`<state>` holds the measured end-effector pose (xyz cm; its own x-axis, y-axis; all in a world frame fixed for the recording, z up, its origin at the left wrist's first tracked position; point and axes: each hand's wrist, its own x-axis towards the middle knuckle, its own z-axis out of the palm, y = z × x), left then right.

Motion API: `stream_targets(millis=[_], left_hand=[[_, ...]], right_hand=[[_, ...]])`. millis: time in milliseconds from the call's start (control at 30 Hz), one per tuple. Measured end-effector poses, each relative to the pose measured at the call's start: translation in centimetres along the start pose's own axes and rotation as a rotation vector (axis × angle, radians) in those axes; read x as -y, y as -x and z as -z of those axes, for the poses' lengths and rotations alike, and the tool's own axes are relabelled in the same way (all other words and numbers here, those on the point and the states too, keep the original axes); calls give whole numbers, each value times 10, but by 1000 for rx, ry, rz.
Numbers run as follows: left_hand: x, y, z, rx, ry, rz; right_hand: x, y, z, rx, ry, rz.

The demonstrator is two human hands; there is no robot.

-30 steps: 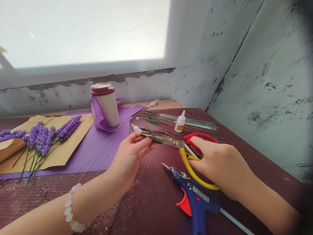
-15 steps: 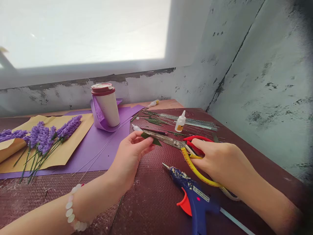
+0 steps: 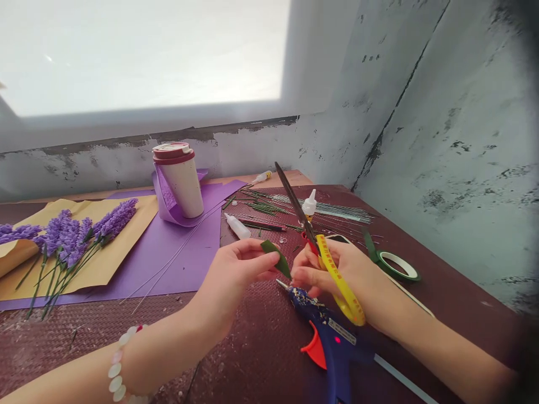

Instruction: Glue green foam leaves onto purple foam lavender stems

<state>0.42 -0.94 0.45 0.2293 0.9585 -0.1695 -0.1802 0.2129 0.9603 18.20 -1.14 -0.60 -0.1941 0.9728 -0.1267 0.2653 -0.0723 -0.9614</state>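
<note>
Between the thumb and fingers of my left hand (image 3: 240, 269) is a small dark green leaf-shaped piece (image 3: 277, 259), its tip pointing down to the right. My right hand (image 3: 332, 269) is closed round the scissors (image 3: 295, 202), whose blades look closed and point up and away. A yellow tape with printed marks hangs from the scissors' handle over that hand. The fingertips of my right hand are close to the green piece's lower tip. Just below both hands lies a blue glue gun (image 3: 332, 331) with a red trigger and a lit red light.
Purple flowers (image 3: 69, 235) lie on tan paper (image 3: 122, 241) at the left. A cup (image 3: 183, 185) stands on purple paper (image 3: 177, 269). Green wires (image 3: 265, 205), a squeeze bottle (image 3: 237, 225), a glue bottle (image 3: 310, 205) and green tape (image 3: 398, 266) are on the table (image 3: 248, 348).
The scissors have swung upright, away from the green piece, and their handles have shifted in my right hand. That hand has moved left toward my left hand, uncovering the green tape roll.
</note>
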Motion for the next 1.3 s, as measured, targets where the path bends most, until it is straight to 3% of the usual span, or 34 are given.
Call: stream_targets(millis=[267,633,867,1000,1167,1300], left_hand=[[-2,4,-3,58,-48,16],[-3,7,-7,45,-110,50],[-7,9,-5,156,-52,46],[-10,9,-6,198,-17,51],[-8,8,-7,227,-39,62],[-6,7,-6,196,-33,65]], right_hand=[[-1,2,-6,43,-244,67],[6,7,-8,-2,-203,24],[3,6,-9,-27,-261,45],[-5,1,-4,24,-315,5],[-14,0,-1,203,-364,37],[-15,0,-3,226,-369,48]])
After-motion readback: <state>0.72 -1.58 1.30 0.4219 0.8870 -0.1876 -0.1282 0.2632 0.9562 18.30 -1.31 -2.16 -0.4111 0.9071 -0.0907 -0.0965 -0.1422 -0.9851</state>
